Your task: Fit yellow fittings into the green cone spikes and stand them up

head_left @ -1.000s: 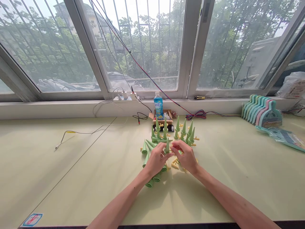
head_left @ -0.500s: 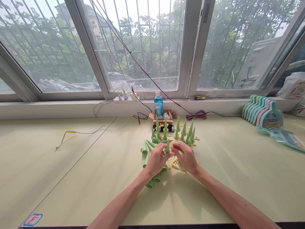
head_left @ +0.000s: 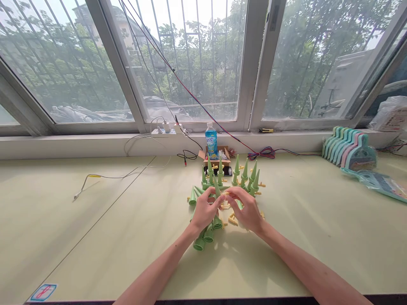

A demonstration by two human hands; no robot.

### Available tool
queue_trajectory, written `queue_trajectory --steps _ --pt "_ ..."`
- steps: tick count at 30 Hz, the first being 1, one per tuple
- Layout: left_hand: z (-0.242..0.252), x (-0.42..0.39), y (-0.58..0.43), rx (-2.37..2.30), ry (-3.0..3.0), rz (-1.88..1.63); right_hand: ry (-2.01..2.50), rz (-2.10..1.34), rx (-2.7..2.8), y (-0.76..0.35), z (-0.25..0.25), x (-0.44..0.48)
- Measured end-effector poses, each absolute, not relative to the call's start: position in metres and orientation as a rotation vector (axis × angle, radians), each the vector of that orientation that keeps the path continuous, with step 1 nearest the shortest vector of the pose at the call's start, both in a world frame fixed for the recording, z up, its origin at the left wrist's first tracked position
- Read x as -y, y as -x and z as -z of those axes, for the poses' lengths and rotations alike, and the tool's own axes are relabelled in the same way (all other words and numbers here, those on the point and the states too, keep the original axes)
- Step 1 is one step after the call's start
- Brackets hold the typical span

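My left hand (head_left: 203,210) is closed round a green plastic cone (head_left: 217,188), held upright with its tip up. My right hand (head_left: 245,209) pinches a small yellow peg (head_left: 225,193) against the cone's side. Both hands hover over a pile of green cones lying flat (head_left: 203,237) and loose yellow pegs (head_left: 233,220) on the pale green table (head_left: 127,228). Just behind stand several upright cones with yellow pegs in them (head_left: 246,176).
A blue-labelled bottle (head_left: 211,142) and a small cardboard box (head_left: 219,157) stand at the back by the window sill. Cables (head_left: 136,167) trail across the left of the table. Pastel plastic boards (head_left: 348,148) and a packet (head_left: 375,180) lie at the right.
My left hand has lifted the cone slightly and tilted it left. My right hand has brought a yellow peg to the cone's side.
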State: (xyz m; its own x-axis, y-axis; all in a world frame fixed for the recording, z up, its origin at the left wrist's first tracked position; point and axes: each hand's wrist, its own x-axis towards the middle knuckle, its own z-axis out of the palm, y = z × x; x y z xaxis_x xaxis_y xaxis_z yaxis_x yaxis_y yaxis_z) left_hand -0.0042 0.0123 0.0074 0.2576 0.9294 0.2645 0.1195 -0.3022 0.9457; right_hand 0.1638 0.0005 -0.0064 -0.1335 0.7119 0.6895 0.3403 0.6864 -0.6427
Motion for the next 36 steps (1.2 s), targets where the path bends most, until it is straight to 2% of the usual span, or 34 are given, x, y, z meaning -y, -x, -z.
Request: queue_trajectory --steps 36 --pt "-0.0093 -0.0118 0.0036 -0.978 -1.716 -1.095 0.931 -0.268 1.722 -0.1656 0.0117 -0.0067"
